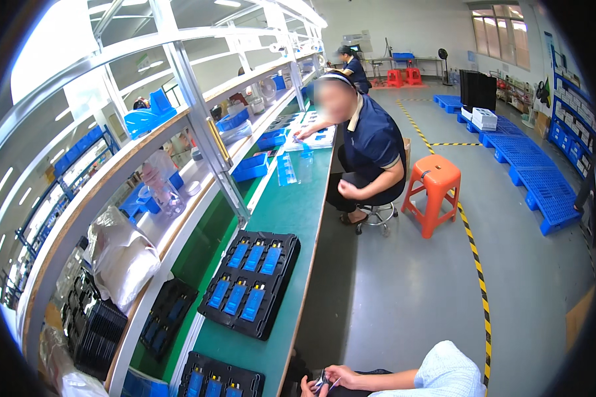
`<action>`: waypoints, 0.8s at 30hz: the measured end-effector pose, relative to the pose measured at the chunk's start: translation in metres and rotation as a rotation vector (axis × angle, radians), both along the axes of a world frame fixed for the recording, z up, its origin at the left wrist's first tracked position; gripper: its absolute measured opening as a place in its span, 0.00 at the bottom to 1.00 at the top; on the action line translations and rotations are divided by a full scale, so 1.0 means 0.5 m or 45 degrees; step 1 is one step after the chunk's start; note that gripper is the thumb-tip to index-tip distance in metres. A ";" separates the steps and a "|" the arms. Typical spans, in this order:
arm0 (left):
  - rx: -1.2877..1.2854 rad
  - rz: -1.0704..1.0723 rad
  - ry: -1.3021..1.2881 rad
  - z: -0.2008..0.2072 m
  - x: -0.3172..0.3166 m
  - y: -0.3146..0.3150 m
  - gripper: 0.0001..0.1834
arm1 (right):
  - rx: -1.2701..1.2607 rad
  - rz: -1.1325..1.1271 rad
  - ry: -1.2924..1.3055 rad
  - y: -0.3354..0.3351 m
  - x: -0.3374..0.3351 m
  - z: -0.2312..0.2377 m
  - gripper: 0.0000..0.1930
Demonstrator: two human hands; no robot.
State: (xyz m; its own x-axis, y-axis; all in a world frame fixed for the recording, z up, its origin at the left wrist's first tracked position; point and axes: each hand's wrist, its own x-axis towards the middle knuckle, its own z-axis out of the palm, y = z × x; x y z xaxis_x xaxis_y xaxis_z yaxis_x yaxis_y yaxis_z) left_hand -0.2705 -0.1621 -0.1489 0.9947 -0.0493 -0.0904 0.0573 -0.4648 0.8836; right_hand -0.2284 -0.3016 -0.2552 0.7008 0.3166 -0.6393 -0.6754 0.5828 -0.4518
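Note:
At the lower edge, my right hand (342, 377) comes in from a pale blue sleeve. Its fingers are bent together around a thin whitish piece too small to name. My left hand (307, 386) is close beside it and partly cut off by the picture's edge. Its fingers curl at a small dark-and-white item (320, 382), whose kind I cannot make out. Both hands are low, to the right of the bench edge. On the green bench (232, 345), a black tray (279, 302) carries several flat blue pieces with yellow and white tips. A similar tray (251, 376) sits nearer.
A co-worker (374, 142) sits farther along the bench, one hand over white trays. Blue bins (250, 168) line the shelf side. Stacked black trays (94, 331) and plastic bags (120, 255) fill the left. An orange stool (433, 192) and blue pallets (543, 182) stand right.

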 end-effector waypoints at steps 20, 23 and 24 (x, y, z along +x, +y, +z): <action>-0.788 0.129 0.098 0.152 -0.134 0.136 0.17 | -0.194 0.889 -0.303 -0.024 0.036 0.113 0.11; -0.812 0.354 0.049 0.117 -0.215 0.184 0.11 | -0.074 0.993 -0.322 0.011 0.029 0.103 0.11; -0.897 0.480 0.032 0.108 -0.249 0.192 0.11 | 0.002 1.018 -0.287 0.036 0.029 0.127 0.11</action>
State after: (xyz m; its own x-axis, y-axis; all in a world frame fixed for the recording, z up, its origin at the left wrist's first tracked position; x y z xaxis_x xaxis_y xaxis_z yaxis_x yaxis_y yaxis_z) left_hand -0.3951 -0.0661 -0.0950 0.9537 0.2362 -0.1862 0.1234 0.2573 0.9584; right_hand -0.2141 -0.2835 -0.1918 0.3755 0.7741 -0.5096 -0.7793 -0.0339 -0.6257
